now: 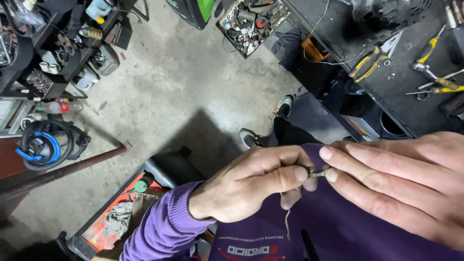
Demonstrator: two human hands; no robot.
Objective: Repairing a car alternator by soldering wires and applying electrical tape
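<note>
My left hand (pixel 256 181) comes out of a purple sleeve and pinches a small greyish metal piece (pixel 317 173) between thumb and forefinger. A thin wire (pixel 287 223) hangs down from that hand. My right hand (pixel 401 186) fills the lower right of the head view. Its fingertips meet the other end of the same small piece. Both hands are held close in front of my purple sweater, above my legs and shoes (pixel 251 138).
A dark workbench (pixel 401 82) at upper right carries yellow-handled pliers (pixel 368 63), screwdrivers and a wrench. A tray of small parts (pixel 249 21) lies on the concrete floor. Shelves with clutter stand at left, with a coiled blue hose (pixel 41 147). A red tool cart (pixel 116 217) sits below left.
</note>
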